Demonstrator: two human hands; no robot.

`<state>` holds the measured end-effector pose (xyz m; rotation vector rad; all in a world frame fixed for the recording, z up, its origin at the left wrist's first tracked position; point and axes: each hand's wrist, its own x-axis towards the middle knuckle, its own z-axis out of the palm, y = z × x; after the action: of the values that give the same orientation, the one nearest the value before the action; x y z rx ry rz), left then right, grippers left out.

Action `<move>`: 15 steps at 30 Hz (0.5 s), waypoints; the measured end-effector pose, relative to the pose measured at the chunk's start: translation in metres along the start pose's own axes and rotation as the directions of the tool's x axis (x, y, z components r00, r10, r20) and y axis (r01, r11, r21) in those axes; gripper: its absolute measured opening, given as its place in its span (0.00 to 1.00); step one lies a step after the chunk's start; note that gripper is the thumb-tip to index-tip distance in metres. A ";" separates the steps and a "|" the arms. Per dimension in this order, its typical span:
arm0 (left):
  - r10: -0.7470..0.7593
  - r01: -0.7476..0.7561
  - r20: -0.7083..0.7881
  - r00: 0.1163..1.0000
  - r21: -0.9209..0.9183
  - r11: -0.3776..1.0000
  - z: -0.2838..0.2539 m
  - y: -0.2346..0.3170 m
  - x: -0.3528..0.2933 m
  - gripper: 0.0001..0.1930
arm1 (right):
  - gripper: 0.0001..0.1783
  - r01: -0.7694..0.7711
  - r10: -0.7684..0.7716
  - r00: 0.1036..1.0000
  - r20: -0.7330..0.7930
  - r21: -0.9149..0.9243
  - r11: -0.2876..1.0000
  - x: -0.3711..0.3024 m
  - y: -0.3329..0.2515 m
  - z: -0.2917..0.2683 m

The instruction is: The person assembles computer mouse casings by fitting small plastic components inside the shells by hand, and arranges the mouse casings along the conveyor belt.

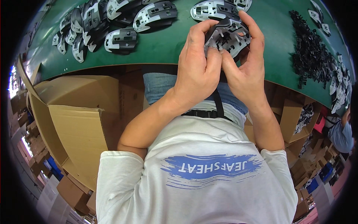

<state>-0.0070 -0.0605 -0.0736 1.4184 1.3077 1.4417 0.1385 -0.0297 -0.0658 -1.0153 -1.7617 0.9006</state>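
A green table point(164, 48) is stretching across the top of the view, its near edge curving above the person's lap. An open cardboard box point(74, 112) is standing on the floor below the table's near edge, at the person's left. A cluster of grey and white moulded shells point(100, 26) is lying toward the table's far left corner, and a heap of small black plastic parts point(309, 52) is spreading along the right edge. The left hand point(195, 71) and the right hand point(244, 71) are both closing around one grey plastic shell point(227, 37), holding it just above the table's near edge at the middle, ribbed inner side facing up; the thumbs are pressing together beneath it while the fingers are curling over its top rim
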 end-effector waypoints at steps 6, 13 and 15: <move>-0.041 0.042 0.006 0.999 -0.075 0.996 0.010 -0.007 -0.002 0.25 | 0.46 -0.038 0.038 0.999 -0.023 0.011 0.999 -0.001 -0.001 -0.003; -0.256 0.274 0.123 0.959 -0.165 0.948 -0.020 0.025 -0.010 0.30 | 0.49 -0.001 0.001 0.981 0.193 -0.003 1.000 0.001 -0.025 -0.027; -0.461 0.460 0.074 0.884 -0.304 0.834 -0.040 0.052 -0.022 0.33 | 0.49 -0.132 0.077 0.921 0.381 0.122 0.984 0.006 -0.043 -0.057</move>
<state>-0.0354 -0.1006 -0.0245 0.8172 1.2463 1.2468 0.1788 -0.0331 -0.0060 -0.8893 -1.9315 1.3450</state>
